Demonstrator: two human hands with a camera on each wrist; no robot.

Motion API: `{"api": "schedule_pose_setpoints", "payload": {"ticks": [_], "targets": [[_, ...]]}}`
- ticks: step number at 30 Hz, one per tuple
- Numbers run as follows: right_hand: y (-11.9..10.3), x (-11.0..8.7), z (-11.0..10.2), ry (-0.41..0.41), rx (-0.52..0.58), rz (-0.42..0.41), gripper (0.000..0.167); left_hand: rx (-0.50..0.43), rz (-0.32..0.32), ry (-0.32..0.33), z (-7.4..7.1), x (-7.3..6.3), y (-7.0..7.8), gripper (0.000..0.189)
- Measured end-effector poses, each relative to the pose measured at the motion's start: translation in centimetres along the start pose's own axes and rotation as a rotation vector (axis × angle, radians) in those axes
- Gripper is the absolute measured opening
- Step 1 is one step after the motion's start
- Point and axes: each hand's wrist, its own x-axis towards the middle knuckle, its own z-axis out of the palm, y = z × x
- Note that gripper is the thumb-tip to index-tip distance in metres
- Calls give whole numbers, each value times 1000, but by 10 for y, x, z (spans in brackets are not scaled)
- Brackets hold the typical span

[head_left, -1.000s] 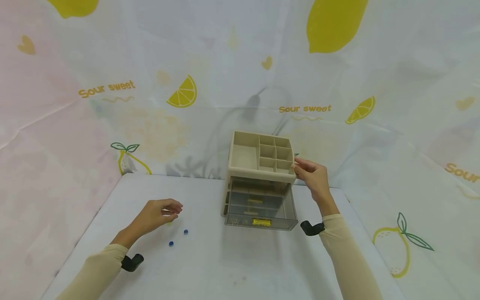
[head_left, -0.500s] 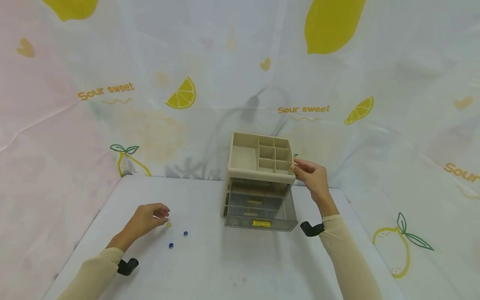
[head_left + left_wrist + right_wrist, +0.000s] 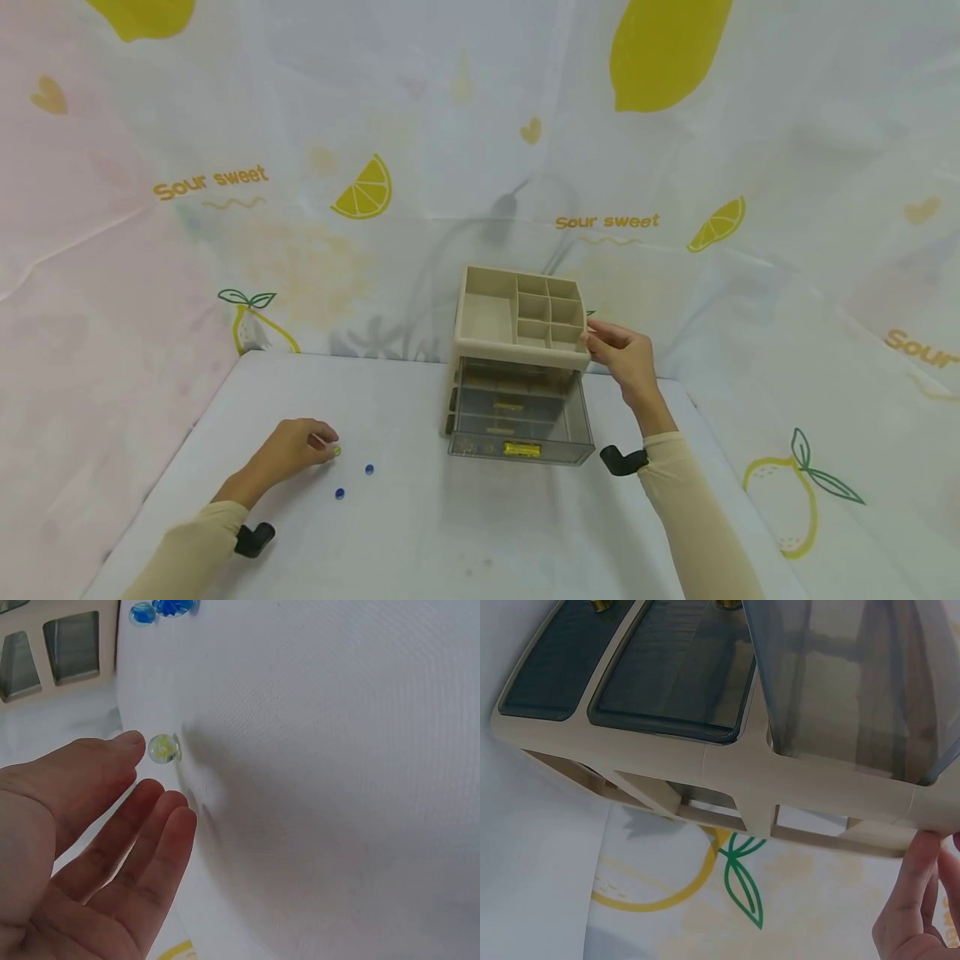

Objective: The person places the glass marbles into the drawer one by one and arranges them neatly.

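My left hand [image 3: 288,452] is just beside a clear marble with a yellow core [image 3: 163,748], which lies on the white table. In the left wrist view the thumb and loosely bent fingers [image 3: 169,832] stand apart from the marble. Two blue marbles [image 3: 369,469] lie closer to the middle of the table. Toward the back stands a beige desktop organizer [image 3: 487,321], its top grey see-through drawer [image 3: 517,451] pulled out. My right hand [image 3: 628,360] pinches the organizer's upper right edge; some of its fingers are hidden behind that side.
Below the pulled-out drawer, two further dark drawers [image 3: 671,671] sit closed in the organizer. Divided compartments [image 3: 550,310] form its top. A white cloth with lemon prints [image 3: 363,187] hangs behind the table. Black curved pieces [image 3: 255,540] stick out at both wrists.
My left hand has drawn back left and down toward the yellow marble, which it partly hid at first. My right hand, the organizer and the blue marbles stay in place.
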Motion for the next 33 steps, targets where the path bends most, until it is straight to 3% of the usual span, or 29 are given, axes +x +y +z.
{"api": "schedule_pose_setpoints", "payload": {"ticks": [11, 17, 24, 33], "targets": [[1, 0, 1, -2, -13, 0, 40, 2, 31, 12, 2, -1, -3, 17], [2, 1, 0, 4, -23, 8, 40, -11, 18, 2, 3, -1, -3, 18], [1, 0, -1, 8, -4, 7, 41, -4, 78, 33, 7, 0, 0, 18], [1, 1, 0, 5, -15, 6, 39, 1, 58, 59, 13, 7, 2, 15]]}}
